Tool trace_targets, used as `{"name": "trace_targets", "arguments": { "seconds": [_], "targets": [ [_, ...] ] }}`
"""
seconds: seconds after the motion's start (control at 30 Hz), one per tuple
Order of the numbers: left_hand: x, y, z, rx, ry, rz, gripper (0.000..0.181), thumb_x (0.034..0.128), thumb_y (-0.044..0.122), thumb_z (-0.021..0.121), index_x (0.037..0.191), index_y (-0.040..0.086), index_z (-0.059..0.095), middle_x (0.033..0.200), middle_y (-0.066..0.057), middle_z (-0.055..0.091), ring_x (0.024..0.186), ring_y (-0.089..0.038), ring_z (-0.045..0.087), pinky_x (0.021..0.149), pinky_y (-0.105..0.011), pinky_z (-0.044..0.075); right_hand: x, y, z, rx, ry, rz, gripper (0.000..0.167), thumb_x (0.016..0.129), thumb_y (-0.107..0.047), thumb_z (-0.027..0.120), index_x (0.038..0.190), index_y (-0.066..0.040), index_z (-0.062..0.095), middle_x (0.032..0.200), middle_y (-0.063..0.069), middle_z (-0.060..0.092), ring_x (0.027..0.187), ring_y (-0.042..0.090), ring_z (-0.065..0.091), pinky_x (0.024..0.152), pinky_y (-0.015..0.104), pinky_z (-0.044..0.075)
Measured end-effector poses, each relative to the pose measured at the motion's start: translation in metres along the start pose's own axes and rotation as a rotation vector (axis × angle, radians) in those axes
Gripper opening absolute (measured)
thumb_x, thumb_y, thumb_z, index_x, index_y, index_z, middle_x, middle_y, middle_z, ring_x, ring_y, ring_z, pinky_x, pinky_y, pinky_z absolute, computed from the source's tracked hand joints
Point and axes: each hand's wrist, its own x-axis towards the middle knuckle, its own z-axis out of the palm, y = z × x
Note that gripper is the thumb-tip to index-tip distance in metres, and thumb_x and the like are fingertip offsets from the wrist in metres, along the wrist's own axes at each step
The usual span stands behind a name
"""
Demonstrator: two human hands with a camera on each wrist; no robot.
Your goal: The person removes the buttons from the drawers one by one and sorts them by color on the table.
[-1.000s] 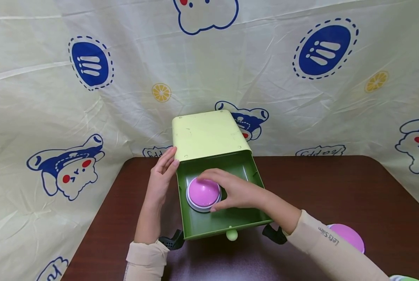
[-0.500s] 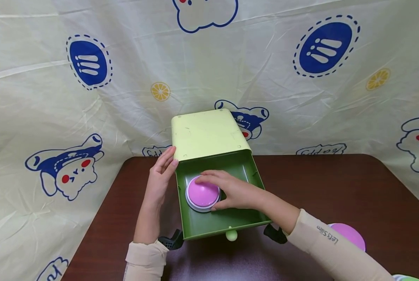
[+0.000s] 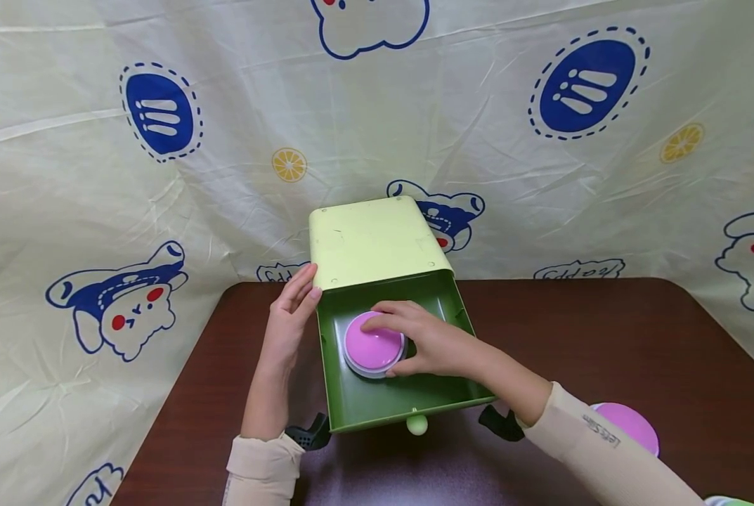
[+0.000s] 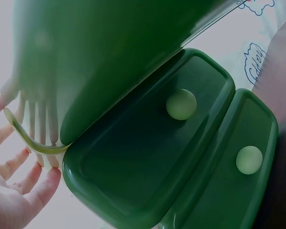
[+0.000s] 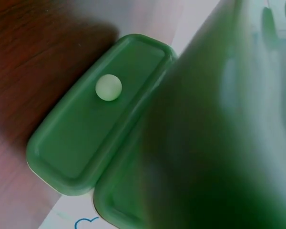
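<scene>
A small chest of drawers with a cream top [image 3: 379,242] stands on the table, its green top drawer [image 3: 358,414] pulled out. Inside that drawer is a round push button [image 3: 370,349] with a pink dome and a white rim. My right hand [image 3: 427,341] grips it from the right, fingers over the dome and thumb at its near edge. At the chest's left side, the fingers of my left hand [image 3: 291,309] touch the edge of the top. The left wrist view shows that hand [image 4: 19,191] with its fingers spread. In the right wrist view my hand is hidden behind the drawer.
Two more green drawer fronts with round knobs [image 4: 181,104] sit below, both pushed in. A second pink button [image 3: 629,425] lies on the brown table [image 3: 579,337] at the right, partly behind my sleeve. A green-topped round thing [image 3: 727,501] shows at the bottom right edge.
The pink button has shifted a little to the right and away from me inside the drawer, together with my right hand. My left hand has stayed in place.
</scene>
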Motion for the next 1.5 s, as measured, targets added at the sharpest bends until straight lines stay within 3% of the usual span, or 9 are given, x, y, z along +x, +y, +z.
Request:
{"name": "trace_targets", "arguments": {
  "seconds": [0.57, 0.87, 1.13, 1.5],
  "targets": [
    [0.0, 0.0, 0.0, 0.009, -0.002, 0.006, 0.044, 0.0892, 0.01, 0.056, 0.131, 0.002, 0.045, 0.139, -0.005, 0.035, 0.121, -0.019, 0.039, 0.096, -0.026, 0.035, -0.026, -0.014, -0.03, -0.046, 0.21, -0.079, 0.061, 0.064, -0.025, 0.082, 0.118, -0.02, 0.055, 0.129, 0.007, 0.042, 0.116, 0.024, 0.038, 0.082, 0.039, 0.045],
    [0.0, 0.0, 0.0, 0.007, -0.008, 0.002, 0.044, 0.0895, 0.01, 0.056, 0.131, 0.002, 0.045, 0.138, -0.002, 0.035, 0.122, -0.022, 0.037, 0.095, -0.026, 0.035, -0.05, -0.01, -0.046, -0.078, 0.287, -0.024, 0.066, 0.06, -0.02, 0.084, 0.12, -0.021, 0.055, 0.128, 0.007, 0.044, 0.115, 0.024, 0.037, 0.079, 0.041, 0.045],
    [0.0, 0.0, 0.0, 0.004, -0.005, -0.001, 0.043, 0.0896, 0.01, 0.056, 0.131, 0.003, 0.046, 0.137, 0.0, 0.037, 0.12, -0.015, 0.04, 0.097, -0.027, 0.034, -0.073, -0.006, -0.059, -0.115, 0.355, 0.023, 0.069, 0.056, -0.016, 0.085, 0.119, -0.02, 0.057, 0.129, 0.005, 0.044, 0.116, 0.022, 0.037, 0.079, 0.042, 0.043],
    [0.0, -0.001, 0.0, 0.008, -0.004, 0.0, 0.044, 0.0897, 0.011, 0.056, 0.131, 0.003, 0.046, 0.137, -0.001, 0.036, 0.12, -0.016, 0.04, 0.096, -0.026, 0.034, -0.114, 0.005, -0.07, -0.182, 0.451, 0.086, 0.076, 0.049, -0.008, 0.088, 0.118, -0.016, 0.058, 0.127, 0.004, 0.046, 0.113, 0.017, 0.038, 0.085, 0.016, 0.032]
  ]
}}
